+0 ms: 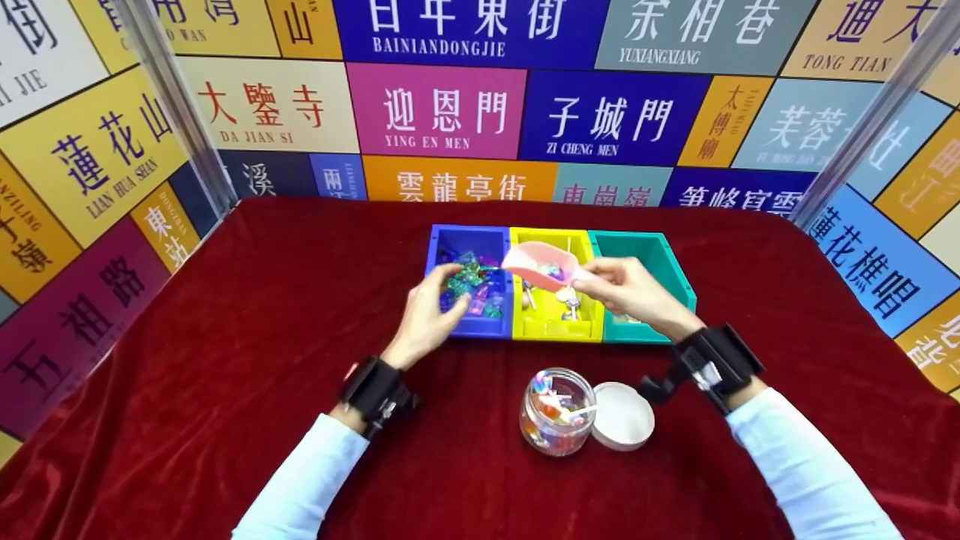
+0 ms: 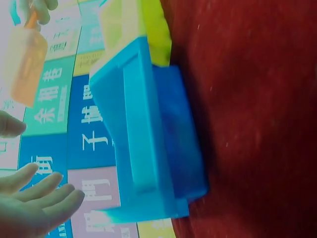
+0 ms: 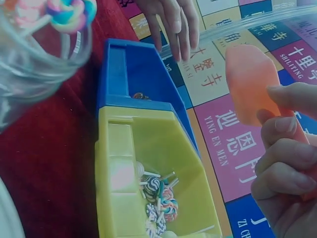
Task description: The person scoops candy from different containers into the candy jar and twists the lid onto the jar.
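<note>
My right hand (image 1: 634,292) grips a pink scoop (image 1: 536,262) by its handle, holding it over the yellow bin (image 1: 555,330). A few small colourful pieces show inside the scoop's bowl. My left hand (image 1: 427,319) hovers at the front of the blue bin (image 1: 433,255), thumb and fingers spread apart. Below that hand lie green and purple gem-like pieces (image 1: 476,289). In the left wrist view its fingers (image 2: 54,196) are extended with nothing between them. Small swirl lollipops (image 3: 168,206) fill part of the yellow bin in the right wrist view.
A teal bin (image 1: 637,251) adjoins the yellow one on the right. Nearer me, a clear jar (image 1: 536,431) stands uncovered with small lollipops inside. Its round white lid (image 1: 626,420) lies against its right side. Dark red cloth (image 1: 315,300) covers the table, backed by a lettered wall.
</note>
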`<state>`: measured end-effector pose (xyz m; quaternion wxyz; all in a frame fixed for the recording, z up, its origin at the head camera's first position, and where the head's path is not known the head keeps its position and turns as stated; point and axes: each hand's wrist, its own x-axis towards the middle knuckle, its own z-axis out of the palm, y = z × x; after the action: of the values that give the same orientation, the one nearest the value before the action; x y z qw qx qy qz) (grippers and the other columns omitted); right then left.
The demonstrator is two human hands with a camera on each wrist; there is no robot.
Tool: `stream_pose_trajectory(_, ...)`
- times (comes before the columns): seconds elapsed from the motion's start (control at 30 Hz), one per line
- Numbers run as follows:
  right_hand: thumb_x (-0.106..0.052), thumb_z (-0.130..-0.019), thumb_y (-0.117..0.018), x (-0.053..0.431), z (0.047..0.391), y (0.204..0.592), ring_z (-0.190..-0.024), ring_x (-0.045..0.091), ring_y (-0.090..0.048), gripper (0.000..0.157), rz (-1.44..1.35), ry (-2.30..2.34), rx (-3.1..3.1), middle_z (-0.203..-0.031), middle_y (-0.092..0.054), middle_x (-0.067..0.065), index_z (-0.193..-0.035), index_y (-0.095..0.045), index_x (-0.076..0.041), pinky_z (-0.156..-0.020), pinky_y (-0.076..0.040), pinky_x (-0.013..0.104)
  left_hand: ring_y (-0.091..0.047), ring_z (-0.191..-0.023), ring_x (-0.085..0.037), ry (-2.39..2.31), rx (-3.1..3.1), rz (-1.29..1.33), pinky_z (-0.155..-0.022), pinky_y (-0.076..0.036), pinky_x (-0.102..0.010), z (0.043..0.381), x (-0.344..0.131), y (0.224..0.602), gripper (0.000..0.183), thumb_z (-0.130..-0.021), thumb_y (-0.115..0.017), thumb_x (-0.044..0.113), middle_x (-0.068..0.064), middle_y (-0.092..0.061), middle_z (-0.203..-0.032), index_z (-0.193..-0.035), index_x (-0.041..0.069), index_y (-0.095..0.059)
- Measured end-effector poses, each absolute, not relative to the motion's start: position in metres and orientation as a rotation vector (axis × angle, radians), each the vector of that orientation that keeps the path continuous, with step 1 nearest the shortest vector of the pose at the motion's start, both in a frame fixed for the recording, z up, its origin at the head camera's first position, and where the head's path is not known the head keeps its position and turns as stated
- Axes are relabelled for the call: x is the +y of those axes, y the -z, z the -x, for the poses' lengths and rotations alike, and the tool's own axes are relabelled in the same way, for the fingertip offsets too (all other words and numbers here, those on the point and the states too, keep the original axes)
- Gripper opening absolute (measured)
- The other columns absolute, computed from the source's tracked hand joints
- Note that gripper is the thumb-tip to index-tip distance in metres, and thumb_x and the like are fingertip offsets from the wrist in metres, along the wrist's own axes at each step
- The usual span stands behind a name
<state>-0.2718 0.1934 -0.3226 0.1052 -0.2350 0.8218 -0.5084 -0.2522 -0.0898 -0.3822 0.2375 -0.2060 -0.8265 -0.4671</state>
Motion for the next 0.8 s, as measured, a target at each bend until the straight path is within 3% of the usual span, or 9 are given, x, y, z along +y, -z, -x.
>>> stream_pose_trajectory(0.1,-0.025,-0.088,-0.055,0.200,0.263,0.322,-0.041,0.012,-0.024,0.027,0.705,1.521,2.387,-0.051,-0.029,-0.001,-0.099,-0.058,0.000,-0.040,-0.020,0.023,-0.051,-0.109,-0.031,1.293,-2.337,0.643,-0.095,-0.040,-0.038,0.248,-0.083,0.382,0.041,-0.079,-0.062,0.007,-0.021,-0.055,-0.115,-0.116,-0.005,-0.049)
stream_pose_trajectory(0.3,-0.019,-0.089,-0.054,0.215,0.249,0.329,-0.043,0.011,-0.026,0.024,0.738,1.539,2.368,-0.053,-0.033,0.001,-0.099,-0.059,0.002,-0.039,-0.019,0.023,-0.051,-0.110,-0.029,1.394,-2.483,0.834,-0.093,-0.042,-0.039,0.240,-0.074,0.382,0.048,-0.083,-0.063,0.020,-0.019,-0.052,-0.121,-0.121,-0.003,-0.046)
stream_pose_trajectory(0.57,-0.012,-0.089,-0.053,0.230,0.230,0.338,-0.043,0.011,-0.025,0.023,0.745,1.577,2.337,-0.056,-0.035,0.000,-0.105,-0.060,0.002,-0.038,-0.019,0.025,-0.044,-0.119,-0.025,1.537,-2.665,1.005,-0.099,-0.036,-0.037,0.231,-0.067,0.383,0.065,-0.078,-0.066,0.037,-0.014,-0.047,-0.128,-0.128,0.002,-0.042)
stream_pose_trajectory(0.8,-0.009,-0.088,-0.054,0.239,0.218,0.342,-0.046,0.009,-0.030,0.021,0.788,1.530,2.352,-0.061,-0.040,0.002,-0.105,-0.061,0.001,-0.038,-0.023,0.025,-0.044,-0.119,-0.027,1.574,-2.655,1.194,-0.095,-0.040,-0.037,0.226,-0.060,0.382,0.070,-0.076,-0.069,0.032,-0.016,-0.046,-0.129,-0.129,-0.001,-0.039)
